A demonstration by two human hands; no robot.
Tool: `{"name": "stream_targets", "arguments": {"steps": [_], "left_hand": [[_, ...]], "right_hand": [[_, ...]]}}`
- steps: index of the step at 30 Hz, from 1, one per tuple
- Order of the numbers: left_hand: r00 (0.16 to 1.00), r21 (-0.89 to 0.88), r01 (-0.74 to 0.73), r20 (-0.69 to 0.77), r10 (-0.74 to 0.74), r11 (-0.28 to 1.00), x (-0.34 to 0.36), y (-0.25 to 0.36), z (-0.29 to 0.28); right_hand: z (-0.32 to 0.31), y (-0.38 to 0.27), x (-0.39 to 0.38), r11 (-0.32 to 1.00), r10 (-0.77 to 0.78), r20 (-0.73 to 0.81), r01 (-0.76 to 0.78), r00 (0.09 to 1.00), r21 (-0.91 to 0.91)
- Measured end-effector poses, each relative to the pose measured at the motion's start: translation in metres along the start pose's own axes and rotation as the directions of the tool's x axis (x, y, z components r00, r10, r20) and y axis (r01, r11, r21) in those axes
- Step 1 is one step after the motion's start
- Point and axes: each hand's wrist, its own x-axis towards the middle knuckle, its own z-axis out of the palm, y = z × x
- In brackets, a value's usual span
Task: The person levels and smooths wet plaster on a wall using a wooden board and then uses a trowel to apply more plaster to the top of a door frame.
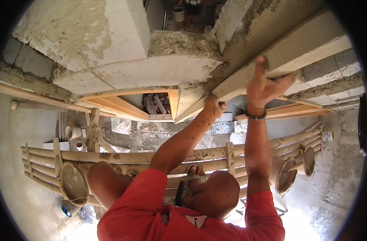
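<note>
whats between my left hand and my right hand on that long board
In the head view, just a stretch of the long board lies between the left hand and the right hand.

Bamboo poles span the lower half of the view, with a round, mortar-smeared bucket against them at the left and a second bucket near their right end. Beyond the poles at the left, a pale pail lies near a smaller cup. Wood scraps show through the framed opening, and a whitish bucket appears at the top edge.
</note>
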Motion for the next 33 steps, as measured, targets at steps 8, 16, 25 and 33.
{"name": "stream_targets", "arguments": {"steps": [8, 16, 25, 33], "left_hand": [[0.987, 0.095, 0.073, 0.133, -0.086, 0.993, 0.094, 0.021, -0.082], [0.950, 0.140, -0.070, 0.311, 0.024, 0.988, 0.065, 0.003, -0.083], [0.921, 0.060, -0.110, 0.381, 0.079, 0.992, -0.007, -0.012, -0.023], [0.929, -0.004, -0.072, 0.364, 0.069, 0.997, -0.053, -0.014, 0.049]], "right_hand": [[0.021, 0.029, -0.097, 1.000, -0.010, 0.150, 0.012, 0.989, -0.013], [-0.005, 0.040, -0.142, 0.946, 0.274, 0.522, -0.323, 0.808, 0.002], [-0.010, 0.028, -0.113, 0.912, 0.311, 0.427, -0.393, 0.849, 0.117], [-0.015, -0.020, 0.017, 0.954, 0.080, 0.142, -0.117, 0.987, 0.276]]}}
